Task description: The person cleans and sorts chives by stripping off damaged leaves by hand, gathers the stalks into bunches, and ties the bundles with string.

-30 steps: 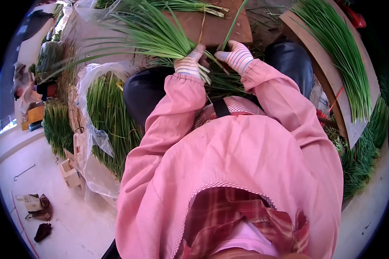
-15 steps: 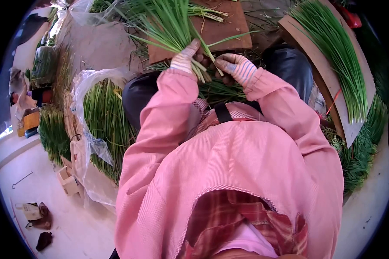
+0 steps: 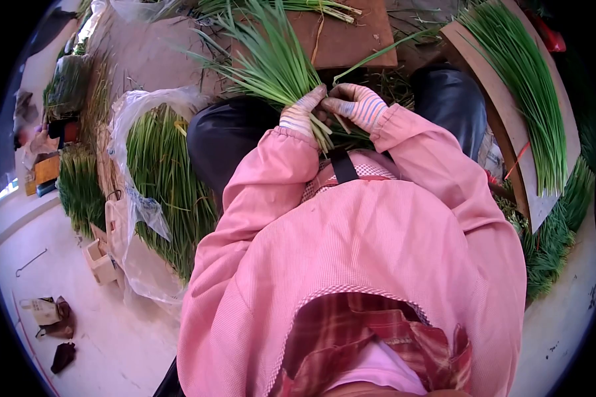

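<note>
Wrapped round the pale lower stems of a bunch of long green leaves (image 3: 275, 59) is my left hand (image 3: 304, 112), in a striped glove with bare fingertips. Its leaves fan out up and to the left, the stem ends pointing down toward my lap. Close against it on the right, my right hand (image 3: 359, 106), gloved the same way, pinches a single green stalk (image 3: 384, 51) that slants up and right. The fingertips of both hands nearly meet. Beyond them lies a brown board (image 3: 357, 36) with more cut stalks (image 3: 334, 9) on its far edge.
On the right, a curved board (image 3: 457, 41) bears a long layer of green stalks (image 3: 526, 86). To the left stands a clear plastic bag (image 3: 122, 132) full of green leaves (image 3: 162, 165). A small wooden box (image 3: 99, 261) and a dark cloth (image 3: 63, 357) are at the lower left.
Both hands have shifted a little to the right and downward with the bunch. The single stalk at my right hand now slants more steeply upward than half a second ago.
</note>
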The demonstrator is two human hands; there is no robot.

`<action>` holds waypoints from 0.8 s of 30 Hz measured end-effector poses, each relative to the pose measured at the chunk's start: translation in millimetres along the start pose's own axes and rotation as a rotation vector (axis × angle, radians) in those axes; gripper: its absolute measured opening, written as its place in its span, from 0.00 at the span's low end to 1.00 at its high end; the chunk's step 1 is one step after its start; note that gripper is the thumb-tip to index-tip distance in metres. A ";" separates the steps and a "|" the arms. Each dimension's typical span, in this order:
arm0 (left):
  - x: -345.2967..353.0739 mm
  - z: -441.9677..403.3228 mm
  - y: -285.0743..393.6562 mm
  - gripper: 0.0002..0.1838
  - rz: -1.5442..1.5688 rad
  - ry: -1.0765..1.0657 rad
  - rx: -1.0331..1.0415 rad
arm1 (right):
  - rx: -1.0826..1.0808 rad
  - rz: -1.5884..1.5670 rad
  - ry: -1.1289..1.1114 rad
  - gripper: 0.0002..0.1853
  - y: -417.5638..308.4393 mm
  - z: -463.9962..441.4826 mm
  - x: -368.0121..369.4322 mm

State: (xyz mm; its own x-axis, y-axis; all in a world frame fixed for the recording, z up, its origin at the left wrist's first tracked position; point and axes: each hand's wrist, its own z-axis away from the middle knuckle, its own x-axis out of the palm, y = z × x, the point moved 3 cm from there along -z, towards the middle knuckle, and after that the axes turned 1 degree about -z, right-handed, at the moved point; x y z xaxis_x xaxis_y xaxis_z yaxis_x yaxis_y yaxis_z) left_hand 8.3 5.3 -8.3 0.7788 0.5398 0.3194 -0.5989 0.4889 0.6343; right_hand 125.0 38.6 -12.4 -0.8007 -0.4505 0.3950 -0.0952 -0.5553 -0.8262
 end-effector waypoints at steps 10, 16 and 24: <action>-9.5 1.3 6.0 0.06 -0.176 0.121 0.208 | -0.026 -0.099 0.159 0.06 11.0 -17.7 1.3; -7.5 1.5 18.1 0.10 -0.117 0.054 0.380 | -0.095 0.156 0.215 0.06 -2.6 -22.9 -9.3; -14.9 18.5 77.2 0.17 0.133 -0.089 0.376 | -0.672 0.920 0.469 0.09 -100.3 -58.9 -60.3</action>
State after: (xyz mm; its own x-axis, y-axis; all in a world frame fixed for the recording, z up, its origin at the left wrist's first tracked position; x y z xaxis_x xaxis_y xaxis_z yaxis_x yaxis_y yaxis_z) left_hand -46.0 22.3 48.9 0.7225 0.5114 0.4652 -0.5983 0.1254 0.7914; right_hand 147.9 162.7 23.0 -0.8518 -0.1125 -0.5116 0.4424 0.3683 -0.8177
